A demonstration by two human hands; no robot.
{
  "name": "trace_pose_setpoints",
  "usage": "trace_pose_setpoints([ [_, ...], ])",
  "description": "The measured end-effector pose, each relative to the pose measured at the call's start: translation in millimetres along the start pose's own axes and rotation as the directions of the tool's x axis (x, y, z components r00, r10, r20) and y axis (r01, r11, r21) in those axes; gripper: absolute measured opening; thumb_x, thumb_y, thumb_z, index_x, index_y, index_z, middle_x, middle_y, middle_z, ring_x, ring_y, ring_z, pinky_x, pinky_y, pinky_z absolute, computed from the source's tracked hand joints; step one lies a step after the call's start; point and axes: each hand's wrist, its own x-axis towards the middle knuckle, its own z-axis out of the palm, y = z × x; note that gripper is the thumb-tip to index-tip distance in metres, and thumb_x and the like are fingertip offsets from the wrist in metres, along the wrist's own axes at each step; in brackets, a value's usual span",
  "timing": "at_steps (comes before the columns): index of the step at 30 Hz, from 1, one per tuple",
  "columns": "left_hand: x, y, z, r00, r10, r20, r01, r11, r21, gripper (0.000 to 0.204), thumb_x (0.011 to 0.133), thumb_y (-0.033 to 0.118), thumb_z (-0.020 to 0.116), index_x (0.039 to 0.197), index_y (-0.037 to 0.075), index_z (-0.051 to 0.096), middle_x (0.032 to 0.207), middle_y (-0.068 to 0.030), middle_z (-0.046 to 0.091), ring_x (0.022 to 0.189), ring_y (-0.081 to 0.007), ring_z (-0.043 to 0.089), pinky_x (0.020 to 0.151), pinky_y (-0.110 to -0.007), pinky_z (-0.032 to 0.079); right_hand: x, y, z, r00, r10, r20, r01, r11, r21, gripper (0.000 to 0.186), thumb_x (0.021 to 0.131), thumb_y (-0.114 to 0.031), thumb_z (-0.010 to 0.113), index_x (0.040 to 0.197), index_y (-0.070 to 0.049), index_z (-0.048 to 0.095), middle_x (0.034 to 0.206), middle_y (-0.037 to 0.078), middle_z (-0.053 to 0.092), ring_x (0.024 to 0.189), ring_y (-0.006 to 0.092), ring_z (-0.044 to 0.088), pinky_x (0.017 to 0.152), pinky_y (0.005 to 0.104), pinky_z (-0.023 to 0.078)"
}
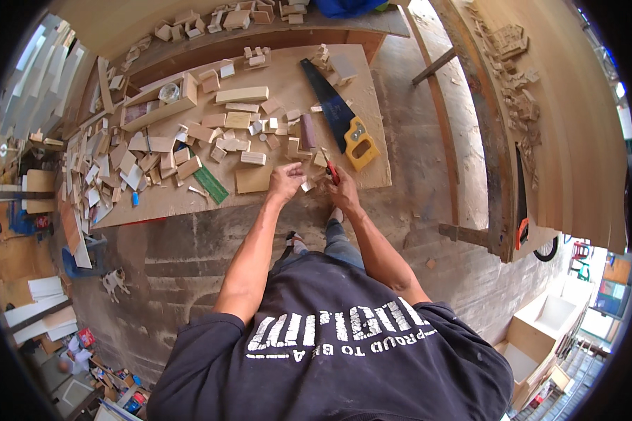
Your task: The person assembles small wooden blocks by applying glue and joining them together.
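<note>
Right hand: fingers closed on red tool, over desk near edge. Left hand just left, fingers curled, can't tell if gripping. Farther: saw right, blocks left.

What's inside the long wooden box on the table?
The wooden box holds a round clear container right of its middle and something purplish, unidentifiable, at left. Its near wall hides part of the inside.
</note>
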Motion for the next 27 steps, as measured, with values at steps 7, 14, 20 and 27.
trace_pose_setpoints([
  [7, -11, 18, -8, 0.984, -0.172, 0.05, 0.176, 0.873, -0.454, 0.042, 0.09, -0.001, 0.063, 0.132, -0.002, 0.058, 0.111, -0.0091, 0.069, 0.099, -0.0167, 0.066, 0.09, -0.031, 0.053, 38, 3, -20, 0.999, -0.008, -0.034, 0.008, 1.0, -0.005, 0.024, 0.092, -0.023, 0.063, 0.095, 0.001, 0.058, 0.072, 0.014, 0.052, 0.067, 0.0248, 0.051, 0.066, 0.0396, 0.045],
  [14, -30, 69, 15, 1.0, 0.023, -0.014, -0.027, 0.785, -0.619, 0.033, 0.093, 0.008, 0.067, 0.122, -0.005, 0.06, 0.108, -0.0103, 0.069, 0.097, -0.0155, 0.068, 0.091, -0.032, 0.055, 40, -54, -30, 0.926, -0.007, 0.378, -0.167, 0.889, 0.426, 0.035, 0.089, -0.025, 0.077, 0.111, -0.004, 0.061, 0.076, -0.005, 0.052, 0.059, 0.0047, 0.045, 0.051, 0.0217, 0.037],
  [20, -37, 111, 36, 0.981, 0.166, -0.098, -0.193, 0.844, -0.501, 0.031, 0.088, 0.009, 0.075, 0.115, -0.003, 0.065, 0.106, -0.0078, 0.069, 0.095, -0.0125, 0.065, 0.089, -0.029, 0.055, 63, -53, -59, 0.799, -0.028, 0.601, -0.444, 0.646, 0.621, 0.016, 0.099, -0.022, 0.064, 0.094, -0.009, 0.058, 0.062, -0.006, 0.046, 0.047, 0.0037, 0.037, 0.041, 0.0226, 0.031],
  [27, -27, 99, 52, 0.939, 0.221, -0.263, -0.312, 0.868, -0.386, 0.039, 0.081, 0.009, 0.082, 0.114, 0.0, 0.064, 0.099, -0.004, 0.069, 0.09, -0.0096, 0.064, 0.08, -0.026, 0.053, 78, -54, -70, 0.838, 0.202, 0.507, -0.412, 0.844, 0.344, 0.028, 0.099, -0.034, 0.063, 0.09, -0.008, 0.06, 0.064, -0.004, 0.048, 0.05, 0.0058, 0.042, 0.045, 0.0238, 0.034],
])
